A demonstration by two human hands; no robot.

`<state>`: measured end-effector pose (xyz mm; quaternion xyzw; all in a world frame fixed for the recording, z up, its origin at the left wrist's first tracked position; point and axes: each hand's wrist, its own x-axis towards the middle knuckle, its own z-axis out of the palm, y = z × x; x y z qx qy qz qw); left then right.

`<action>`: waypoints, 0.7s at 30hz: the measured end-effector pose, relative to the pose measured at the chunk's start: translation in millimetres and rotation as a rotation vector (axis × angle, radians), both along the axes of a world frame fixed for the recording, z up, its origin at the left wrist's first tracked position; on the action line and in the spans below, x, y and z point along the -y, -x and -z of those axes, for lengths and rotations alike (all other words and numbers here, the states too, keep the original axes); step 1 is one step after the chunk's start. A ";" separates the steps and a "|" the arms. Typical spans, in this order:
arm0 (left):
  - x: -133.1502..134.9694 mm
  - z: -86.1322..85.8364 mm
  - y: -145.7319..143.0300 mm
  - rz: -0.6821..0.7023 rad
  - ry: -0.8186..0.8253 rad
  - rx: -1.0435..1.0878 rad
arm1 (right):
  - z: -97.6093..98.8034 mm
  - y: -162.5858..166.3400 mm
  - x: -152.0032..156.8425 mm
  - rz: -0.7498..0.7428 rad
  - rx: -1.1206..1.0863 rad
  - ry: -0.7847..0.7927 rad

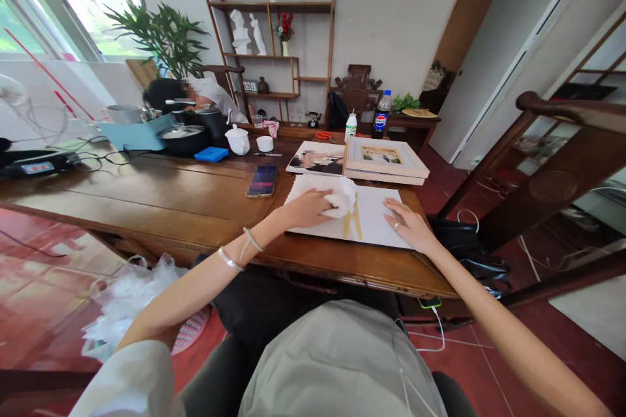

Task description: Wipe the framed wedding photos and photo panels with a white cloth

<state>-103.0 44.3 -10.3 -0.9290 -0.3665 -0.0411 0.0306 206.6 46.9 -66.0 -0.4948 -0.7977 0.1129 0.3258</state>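
Note:
My left hand (pixel 310 207) is closed on a crumpled white cloth (pixel 343 194), perhaps tissue, which it presses on a white sheet or board (pixel 376 205) at the table's front edge. My right hand (pixel 409 225), a ring on one finger, rests with fingers stretched out on the right side of that sheet. Between the hands, a yellow, forked shape (pixel 353 223) shows on the white surface; I cannot tell whether it is printed or a separate object. The cloth hides part of the sheet.
Behind the sheet lie a photo print (pixel 317 158) and a framed picture (pixel 386 155). A phone (pixel 262 180), white teapot (pixel 237 140), blue box (pixel 211 154), red-handled scissors (pixel 324 135) and cola bottle (pixel 382 115) stand about. Across the wooden table (pixel 195 192), a person (pixel 215 99) leans down.

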 end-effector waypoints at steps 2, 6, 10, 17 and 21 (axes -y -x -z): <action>28.8 -2.3 5.3 0.031 0.004 0.006 | 0.0 0.1 0.1 -0.001 -0.001 -0.003; 77.9 -9.0 17.3 0.088 0.030 0.005 | 0.3 0.0 -0.3 0.009 0.020 -0.009; 76.1 -11.1 21.0 0.090 0.042 0.007 | 0.6 -0.5 -0.6 0.012 0.024 -0.011; -15.2 2.9 13.0 -0.038 -0.019 -0.041 | 2.1 -1.5 -1.7 0.005 -0.005 -0.014; -34.3 3.5 6.8 -0.085 -0.036 -0.065 | 2.4 -1.6 -1.9 0.006 0.007 -0.012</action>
